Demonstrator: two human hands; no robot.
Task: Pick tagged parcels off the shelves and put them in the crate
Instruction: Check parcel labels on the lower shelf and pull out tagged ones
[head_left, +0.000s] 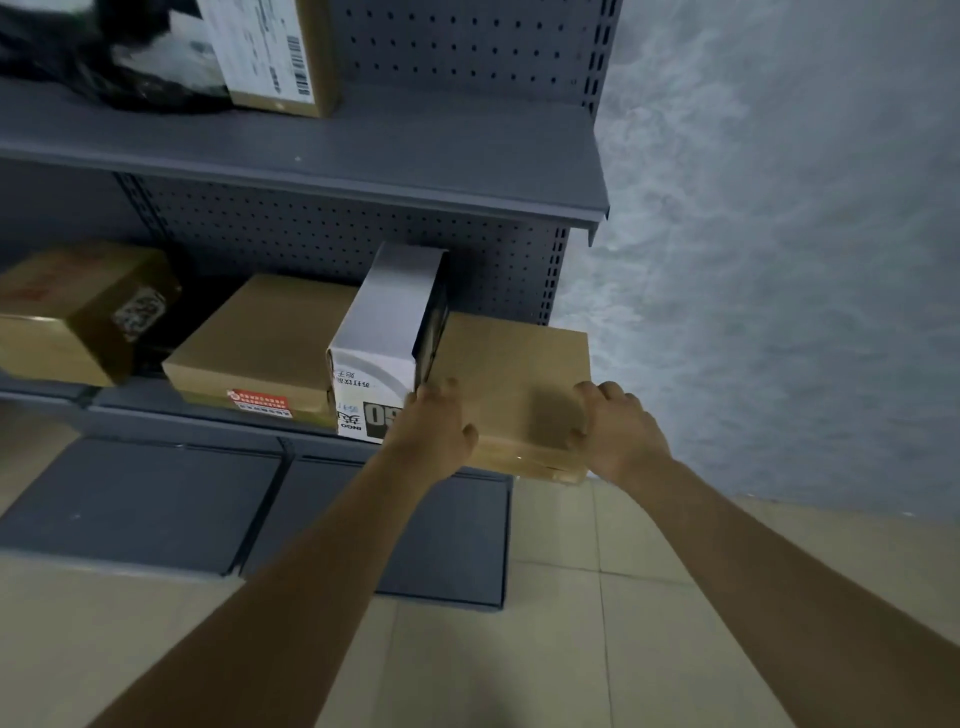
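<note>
Both hands are clamping a plain brown parcel at the right end of the middle shelf, a little past the centre of the view toward 3 o'clock. The left hand is gripping its near left corner with the fingers curling over the top edge, and the right hand is gripping its near right corner the same way, the thumb lying against the front face. The parcel's near edge is hanging out past the shelf lip, over the floor, and its right edge is sitting level with the end of the shelving, next to the bare grey wall at 3 o'clock. On its left side the parcel is touching a white carton, which is standing on end and leaning slightly, its printed front face overhanging the lip too. Further toward 9 o'clock a flat brown box with a red sticker on its front is lying just beside the white carton, and a larger brown box is sitting well apart from it at the frame's left edge. The upper shelf is jutting out overhead at 12 o'clock, its front edge ending in a sharp corner above the held parcel; on it, toward 11 o'clock, a labelled box is standing beside a black bag. Below, at 7 o'clock, the dark base shelf is lying low above the tiled floor, which is stretching open toward 5 o'clock beneath the forearms.
</note>
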